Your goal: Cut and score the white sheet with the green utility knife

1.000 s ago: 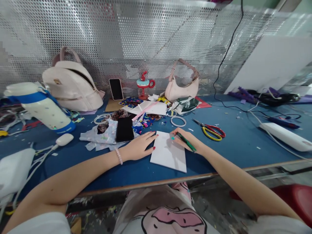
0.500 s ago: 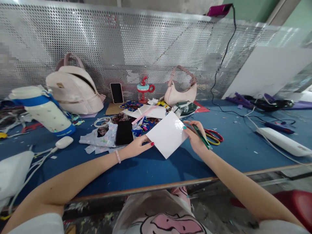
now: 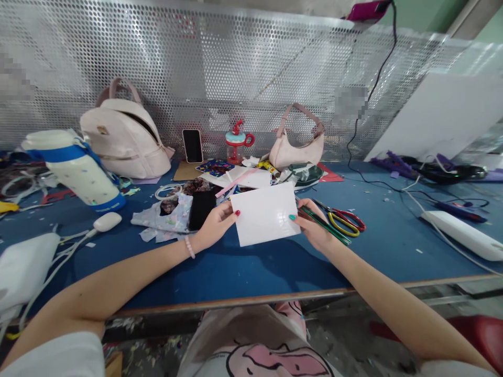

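Both left hand (image 3: 212, 226) and right hand (image 3: 315, 231) pinch the white card (image 3: 265, 214) by opposite edges, a green pen-like tool (image 3: 326, 225) tucked in the right. Flat on the blue table (image 3: 243, 283) a second ago, the card is raised, seemingly handled midair. Scissors (image 3: 330, 210) lie beyond.

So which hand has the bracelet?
The left hand: its wrist wears the pink bracelet. The right hand, gripping the same white card, has a bare wrist.

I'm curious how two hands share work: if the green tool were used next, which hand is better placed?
Probably the right hand: it holds the green tool along with one side of the white card. The left hand holds only the card's opposite side.
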`<state>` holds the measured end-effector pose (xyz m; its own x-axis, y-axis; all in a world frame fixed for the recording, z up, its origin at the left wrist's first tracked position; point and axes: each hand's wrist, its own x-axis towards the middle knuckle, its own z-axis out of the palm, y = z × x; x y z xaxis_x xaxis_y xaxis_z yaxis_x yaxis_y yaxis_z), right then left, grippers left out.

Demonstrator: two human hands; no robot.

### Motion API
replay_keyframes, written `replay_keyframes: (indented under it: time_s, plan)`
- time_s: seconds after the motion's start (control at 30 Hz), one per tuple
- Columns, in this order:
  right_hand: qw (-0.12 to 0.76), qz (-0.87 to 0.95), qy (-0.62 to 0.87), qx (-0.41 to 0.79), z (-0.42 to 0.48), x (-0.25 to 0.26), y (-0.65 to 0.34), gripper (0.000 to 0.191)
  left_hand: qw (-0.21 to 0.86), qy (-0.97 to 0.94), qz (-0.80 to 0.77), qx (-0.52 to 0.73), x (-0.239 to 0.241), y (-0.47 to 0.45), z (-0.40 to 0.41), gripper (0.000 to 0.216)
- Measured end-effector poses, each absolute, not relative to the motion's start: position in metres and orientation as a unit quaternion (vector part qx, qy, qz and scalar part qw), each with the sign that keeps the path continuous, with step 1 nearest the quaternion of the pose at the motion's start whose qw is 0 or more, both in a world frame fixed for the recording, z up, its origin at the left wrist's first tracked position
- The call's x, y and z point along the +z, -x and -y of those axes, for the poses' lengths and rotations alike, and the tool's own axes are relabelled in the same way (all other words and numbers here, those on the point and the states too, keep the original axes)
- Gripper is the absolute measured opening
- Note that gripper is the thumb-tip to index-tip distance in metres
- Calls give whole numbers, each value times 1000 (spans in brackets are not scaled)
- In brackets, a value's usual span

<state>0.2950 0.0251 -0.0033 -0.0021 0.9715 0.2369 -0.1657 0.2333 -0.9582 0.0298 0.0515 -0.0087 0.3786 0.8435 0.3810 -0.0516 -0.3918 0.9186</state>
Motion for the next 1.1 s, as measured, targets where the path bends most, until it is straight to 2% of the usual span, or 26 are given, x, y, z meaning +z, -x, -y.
replay_keyframes:
  time_s: [0.37,0.63,0.87,1.1]
  plan:
    - [564,509,404,510,-18,7,-291,41,503,-658,-296,475,-11,-32,-49,49]
    - [530,537,377,538,-17,5,-295,38,486,-656,-292,499,7,-30,-42,50]
    - [549,581,406,444,-23,-4,-298,36,451,-680,-310,487,14,-27,-37,51]
    - [572,563,414,430,-19,4,-294,37,455,-731,-313,401,11,-33,-31,47]
